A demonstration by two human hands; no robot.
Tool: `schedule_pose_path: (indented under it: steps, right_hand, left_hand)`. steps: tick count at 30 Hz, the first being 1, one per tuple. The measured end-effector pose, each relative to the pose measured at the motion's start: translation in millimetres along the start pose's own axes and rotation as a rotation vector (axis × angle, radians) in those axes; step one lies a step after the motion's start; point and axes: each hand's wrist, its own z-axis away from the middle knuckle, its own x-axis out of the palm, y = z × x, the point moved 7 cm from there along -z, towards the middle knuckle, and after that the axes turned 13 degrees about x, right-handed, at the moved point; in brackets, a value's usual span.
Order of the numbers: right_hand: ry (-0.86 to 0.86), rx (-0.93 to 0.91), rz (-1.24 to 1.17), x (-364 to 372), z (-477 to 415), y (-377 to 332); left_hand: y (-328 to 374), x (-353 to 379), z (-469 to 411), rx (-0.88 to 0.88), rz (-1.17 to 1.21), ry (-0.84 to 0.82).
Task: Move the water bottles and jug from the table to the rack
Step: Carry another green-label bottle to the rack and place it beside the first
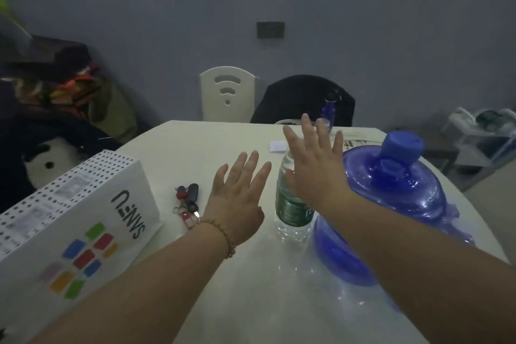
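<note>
Cream tabletop, grey wall and white chair beyond; green-labelled water bottle upright mid-table, blue jug just right; left hand and right hand above, fingers spread.

bottle stands on table near its middle | jug on table just right of bottle | keys left of bottle | box at table's left edge, left of keys | small bottle at far edge, behind jug | chair behind table | rack far right, off table
</note>
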Motion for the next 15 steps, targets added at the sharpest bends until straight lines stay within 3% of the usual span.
schedule_pose_path:
  steps: [4,9,15]
  right_hand:
    - [-0.041,0.043,-0.018,9.8,-23.7,-9.0]
    - [-0.046,-0.126,0.164,22.4,-14.0,-22.0]
    - [0.02,-0.258,0.141,7.1,10.1,-19.0]
  left_hand:
    - [-12.7,27.8,-15.5,0.065,0.024,0.009]
    - [-11.4,52.4,-34.8,0.082,0.151,0.016]
    - [-3.1,43.3,-81.6,0.145,0.442,0.098]
